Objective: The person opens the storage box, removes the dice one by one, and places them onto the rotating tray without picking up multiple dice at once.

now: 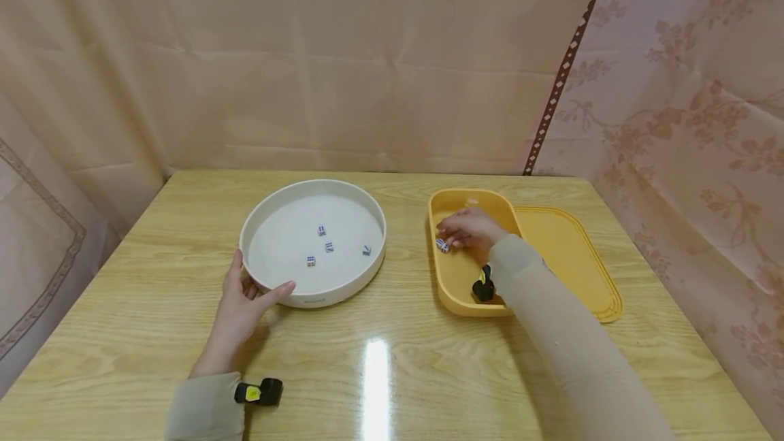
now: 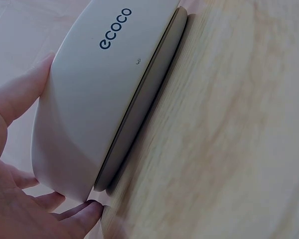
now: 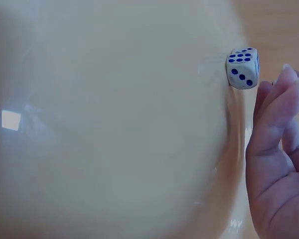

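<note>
A round white tray (image 1: 314, 278) with a raised wall stands left of centre, several small white dice (image 1: 329, 248) with blue dots scattered on its floor. My left hand (image 1: 243, 301) grips its near left side, thumb at the upper rim and fingers at the lower edge; the wall reads "ecoco" in the left wrist view. Inside the yellow container (image 1: 470, 307), my right hand (image 1: 468, 226) reaches down with loosely bent fingers. Just beside its fingertips is a white die (image 3: 243, 68) by the container's left wall, showing six and three blue dots.
A flat yellow lid (image 1: 572, 257) lies on the right, partly behind the container. Everything stands on a wooden table (image 1: 318, 359). Beige curtains (image 1: 343, 73) hang behind it and a flowered cloth (image 1: 704, 121) on the right. Each wrist wears a black camera (image 1: 260, 393).
</note>
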### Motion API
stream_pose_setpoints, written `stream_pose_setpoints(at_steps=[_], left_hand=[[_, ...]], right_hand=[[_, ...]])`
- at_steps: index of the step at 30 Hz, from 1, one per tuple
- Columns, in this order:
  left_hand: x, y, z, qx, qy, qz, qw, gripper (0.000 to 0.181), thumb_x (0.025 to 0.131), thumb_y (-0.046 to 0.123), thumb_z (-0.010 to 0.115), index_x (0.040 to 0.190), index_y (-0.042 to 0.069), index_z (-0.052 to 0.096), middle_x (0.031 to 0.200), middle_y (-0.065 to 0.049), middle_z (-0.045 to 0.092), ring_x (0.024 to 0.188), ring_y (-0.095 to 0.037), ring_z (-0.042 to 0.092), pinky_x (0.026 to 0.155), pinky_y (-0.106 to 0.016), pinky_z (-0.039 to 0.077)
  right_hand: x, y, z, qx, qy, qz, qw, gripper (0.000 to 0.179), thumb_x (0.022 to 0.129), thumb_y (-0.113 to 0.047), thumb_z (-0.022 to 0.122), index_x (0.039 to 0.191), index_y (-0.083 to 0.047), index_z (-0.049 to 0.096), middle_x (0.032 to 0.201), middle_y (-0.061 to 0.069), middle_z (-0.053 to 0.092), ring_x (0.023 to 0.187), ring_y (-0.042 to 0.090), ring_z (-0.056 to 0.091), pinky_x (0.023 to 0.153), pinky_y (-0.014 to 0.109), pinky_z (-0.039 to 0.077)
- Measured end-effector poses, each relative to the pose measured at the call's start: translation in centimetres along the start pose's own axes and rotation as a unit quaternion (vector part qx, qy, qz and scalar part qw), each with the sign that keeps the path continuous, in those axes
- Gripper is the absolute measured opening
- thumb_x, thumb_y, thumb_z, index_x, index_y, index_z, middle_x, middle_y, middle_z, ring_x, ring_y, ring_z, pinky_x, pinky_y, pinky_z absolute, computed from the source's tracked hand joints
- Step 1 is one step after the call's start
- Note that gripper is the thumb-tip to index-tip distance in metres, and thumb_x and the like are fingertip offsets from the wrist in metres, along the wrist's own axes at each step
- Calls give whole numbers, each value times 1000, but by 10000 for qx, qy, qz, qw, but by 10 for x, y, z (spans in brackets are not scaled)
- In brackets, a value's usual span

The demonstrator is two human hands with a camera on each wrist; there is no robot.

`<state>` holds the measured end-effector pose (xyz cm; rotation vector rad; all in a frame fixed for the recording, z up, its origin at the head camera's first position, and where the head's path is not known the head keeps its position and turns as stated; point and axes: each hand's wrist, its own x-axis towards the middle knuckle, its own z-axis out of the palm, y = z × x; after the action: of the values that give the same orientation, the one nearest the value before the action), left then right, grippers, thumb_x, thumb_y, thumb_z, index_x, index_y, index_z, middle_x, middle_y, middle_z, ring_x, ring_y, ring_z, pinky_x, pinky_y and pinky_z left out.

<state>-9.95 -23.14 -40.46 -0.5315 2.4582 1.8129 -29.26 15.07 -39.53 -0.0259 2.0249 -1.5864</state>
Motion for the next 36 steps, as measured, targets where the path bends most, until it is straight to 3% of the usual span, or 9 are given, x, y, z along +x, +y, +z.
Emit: stream_pose_setpoints(at_steps=[11,16,23,36], left_hand=[[-1,0,0,6,20,-31,10000,125,84,36,79,155,25,-22,165,-18,-10,152,-41,11,126,-49,19],[0,0,0,-14,13,36,10000,124,85,35,79,156,24,-22,165,-18,-9,152,-41,11,126,-49,19],[0,1,0,-10,21,13,10000,124,85,35,79,156,24,-22,165,-19,-9,152,-40,11,126,-48,19],[-2,0,-1,-116,-41,35,9999,126,84,36,80,156,23,-23,166,-17,-9,153,-40,9,126,-47,19]], right_hand=[[-2,-7,-3,118,297,-109,9994,31,98,-9,57,120,14,56,75,-1,68,57,4,59,54,13,52],[-2,-11,-4,215,371,-57,9991,23,97,-10,59,113,6,58,77,0,68,60,5,60,56,13,53],[-2,-17,-5,288,428,-136,9986,24,97,-11,60,114,5,56,78,1,68,61,6,62,58,14,55],[-9,-33,-4,510,386,-343,9974,11,98,-9,59,105,-2,55,77,-2,67,62,6,63,62,16,57]])
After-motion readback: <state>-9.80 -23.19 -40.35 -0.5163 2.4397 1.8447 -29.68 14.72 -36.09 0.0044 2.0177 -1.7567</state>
